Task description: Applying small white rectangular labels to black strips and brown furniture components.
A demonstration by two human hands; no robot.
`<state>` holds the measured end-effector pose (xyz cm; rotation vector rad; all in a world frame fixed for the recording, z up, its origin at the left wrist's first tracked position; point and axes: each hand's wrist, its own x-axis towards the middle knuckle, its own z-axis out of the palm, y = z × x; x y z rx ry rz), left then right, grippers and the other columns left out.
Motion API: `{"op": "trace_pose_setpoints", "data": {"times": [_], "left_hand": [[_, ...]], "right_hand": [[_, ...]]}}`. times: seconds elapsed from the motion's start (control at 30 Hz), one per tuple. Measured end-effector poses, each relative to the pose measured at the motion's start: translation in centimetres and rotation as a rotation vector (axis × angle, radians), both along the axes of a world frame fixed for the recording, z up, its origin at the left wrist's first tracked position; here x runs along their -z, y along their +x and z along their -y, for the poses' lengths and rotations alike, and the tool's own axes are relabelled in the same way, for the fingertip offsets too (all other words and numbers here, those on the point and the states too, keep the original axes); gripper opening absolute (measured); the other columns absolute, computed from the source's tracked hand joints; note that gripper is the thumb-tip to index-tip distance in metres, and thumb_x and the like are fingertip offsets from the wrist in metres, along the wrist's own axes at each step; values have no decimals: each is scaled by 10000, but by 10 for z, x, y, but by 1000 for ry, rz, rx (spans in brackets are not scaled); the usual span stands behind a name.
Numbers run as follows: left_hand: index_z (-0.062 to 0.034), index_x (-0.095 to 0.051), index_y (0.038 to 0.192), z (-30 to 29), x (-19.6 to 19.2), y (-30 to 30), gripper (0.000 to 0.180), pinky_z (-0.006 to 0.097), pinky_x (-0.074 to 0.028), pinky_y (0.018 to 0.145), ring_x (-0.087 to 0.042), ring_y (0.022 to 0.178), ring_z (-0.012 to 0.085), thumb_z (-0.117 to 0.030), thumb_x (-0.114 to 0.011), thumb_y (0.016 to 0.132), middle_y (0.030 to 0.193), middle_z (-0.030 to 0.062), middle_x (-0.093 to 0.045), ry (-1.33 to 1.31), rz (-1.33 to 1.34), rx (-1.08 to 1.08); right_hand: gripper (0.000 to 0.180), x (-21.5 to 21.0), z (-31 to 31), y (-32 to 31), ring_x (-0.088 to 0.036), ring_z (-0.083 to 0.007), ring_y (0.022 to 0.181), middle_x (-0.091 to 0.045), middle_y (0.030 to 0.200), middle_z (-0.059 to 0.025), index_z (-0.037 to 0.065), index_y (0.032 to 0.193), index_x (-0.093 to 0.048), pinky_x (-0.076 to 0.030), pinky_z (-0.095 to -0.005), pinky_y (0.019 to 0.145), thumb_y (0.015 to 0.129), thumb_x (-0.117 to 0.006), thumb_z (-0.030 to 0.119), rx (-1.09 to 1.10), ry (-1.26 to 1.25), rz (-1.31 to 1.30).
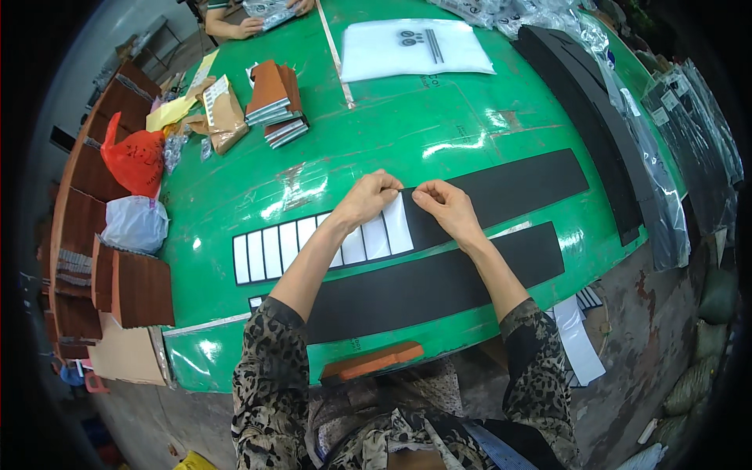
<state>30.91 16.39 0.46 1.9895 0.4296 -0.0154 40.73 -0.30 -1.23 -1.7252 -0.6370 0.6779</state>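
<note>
A long black strip [517, 188] lies across the green table, its left part covered by a row of several white rectangular pieces [270, 252] with narrow black gaps. My left hand [366, 201] is closed in a pinch at the upper end of the rightmost white piece [398, 229], which lies on the black strip. Just right of it, my right hand [448, 207] is also pinched, close above the strip's upper edge; whatever its fingertips hold is hidden. Nearer me lies a second black strip [439, 282], partly under my forearms, with a small white patch at its left end.
An orange-brown block [372, 362] lies at the near edge. Brown-covered stacks [274, 102], a red bag [135, 157] and a white bag [135, 225] stand left. A white foam packet [415, 51] lies at the back; long black panels [583, 117] line the right. Another person's hands [251, 27] work at far left.
</note>
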Motion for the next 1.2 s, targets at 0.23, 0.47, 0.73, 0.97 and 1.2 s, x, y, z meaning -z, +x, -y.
{"op": "trace_pose_setpoints", "data": {"times": [0.23,0.47,0.73,0.97,1.2], "left_hand": [[30,-617,941,11,-8,5,162,302,-385,830,-493,873,170,-85,-522,878,887,65,-506,-18,120,40],[42,-628,946,13,10,8,171,335,-422,803,-549,882,226,-56,-521,856,903,108,-544,35,194,50],[-49,-670,982,5,2,-10,206,398,-405,872,-578,961,290,-118,-508,877,952,124,-602,366,-1,-15],[-44,-639,1101,16,-9,-26,270,362,-433,859,-578,982,247,-202,-537,908,1026,118,-616,198,279,-276],[2,-666,981,53,-73,-100,308,349,-452,769,-582,862,230,-284,-614,879,901,121,-619,64,327,29]], "right_hand": [[357,-10,-8,8,-582,-87,697,-643,763,-22,26,851,-650,-462,-246,632,796,-721,371,3,-168,11],[224,-9,-3,11,-584,-84,697,-634,756,-23,20,840,-633,-487,-238,647,799,-697,231,9,-17,-219],[222,-7,-2,14,-607,-121,718,-629,798,-51,6,975,-551,-513,-253,665,789,-649,77,67,92,-411],[220,-7,16,4,-623,-129,772,-650,835,-65,10,994,-541,-514,-262,701,810,-658,37,145,395,-355],[181,-61,54,-67,-644,-150,720,-689,839,-65,32,880,-615,-529,-292,668,736,-722,5,-37,445,738]]}}
